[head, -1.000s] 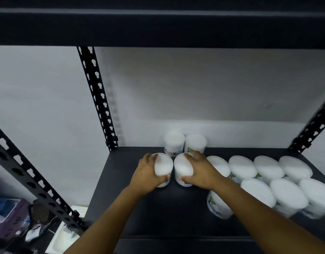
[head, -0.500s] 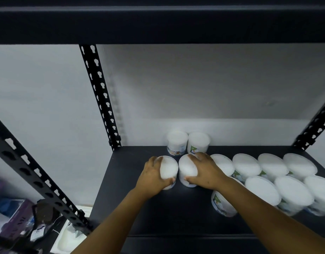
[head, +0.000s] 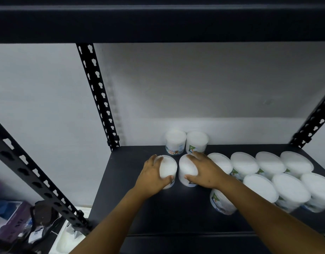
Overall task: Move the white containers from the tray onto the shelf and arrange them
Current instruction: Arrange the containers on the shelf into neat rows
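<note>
Left hand (head: 152, 177) grips one tub (head: 168, 171), right hand (head: 206, 171) its neighbour (head: 187, 169) (side by side, shelf (head: 139, 208)).

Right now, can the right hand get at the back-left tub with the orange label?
Probably not: the right hand grips a tub, which stands directly before the back-left tub.
</note>
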{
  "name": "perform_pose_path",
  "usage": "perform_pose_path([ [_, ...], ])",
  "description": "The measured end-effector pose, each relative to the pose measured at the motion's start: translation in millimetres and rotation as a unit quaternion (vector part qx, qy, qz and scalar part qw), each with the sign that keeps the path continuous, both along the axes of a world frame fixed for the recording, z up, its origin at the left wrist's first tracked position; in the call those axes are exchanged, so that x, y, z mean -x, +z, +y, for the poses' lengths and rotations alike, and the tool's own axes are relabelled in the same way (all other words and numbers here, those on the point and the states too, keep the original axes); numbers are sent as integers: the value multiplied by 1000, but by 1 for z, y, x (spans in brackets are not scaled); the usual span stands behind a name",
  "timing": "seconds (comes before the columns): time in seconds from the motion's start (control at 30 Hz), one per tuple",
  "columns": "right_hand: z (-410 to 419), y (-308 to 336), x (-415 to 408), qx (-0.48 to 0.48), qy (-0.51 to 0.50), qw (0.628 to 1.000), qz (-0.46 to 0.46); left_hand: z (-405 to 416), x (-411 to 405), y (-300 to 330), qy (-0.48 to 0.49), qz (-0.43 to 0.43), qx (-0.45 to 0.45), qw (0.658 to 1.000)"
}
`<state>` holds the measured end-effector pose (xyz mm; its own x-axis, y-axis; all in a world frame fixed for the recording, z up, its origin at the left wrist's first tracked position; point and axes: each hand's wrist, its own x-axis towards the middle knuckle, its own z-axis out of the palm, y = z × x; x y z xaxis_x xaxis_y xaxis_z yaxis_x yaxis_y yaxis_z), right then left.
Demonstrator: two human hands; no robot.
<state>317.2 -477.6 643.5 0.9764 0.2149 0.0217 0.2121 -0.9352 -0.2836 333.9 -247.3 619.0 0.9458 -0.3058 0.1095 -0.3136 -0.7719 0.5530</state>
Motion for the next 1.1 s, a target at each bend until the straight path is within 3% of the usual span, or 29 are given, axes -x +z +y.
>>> perform_pose_path([
  [0.77, -1, 5, 6, -1, -9, 1000, 0, -7, 5, 2, -4, 14, -2, 1000],
  [1.1, -5, 4, 13, 13, 30, 999, -10, -10, 16, -2, 32, -109, -104, 988],
])
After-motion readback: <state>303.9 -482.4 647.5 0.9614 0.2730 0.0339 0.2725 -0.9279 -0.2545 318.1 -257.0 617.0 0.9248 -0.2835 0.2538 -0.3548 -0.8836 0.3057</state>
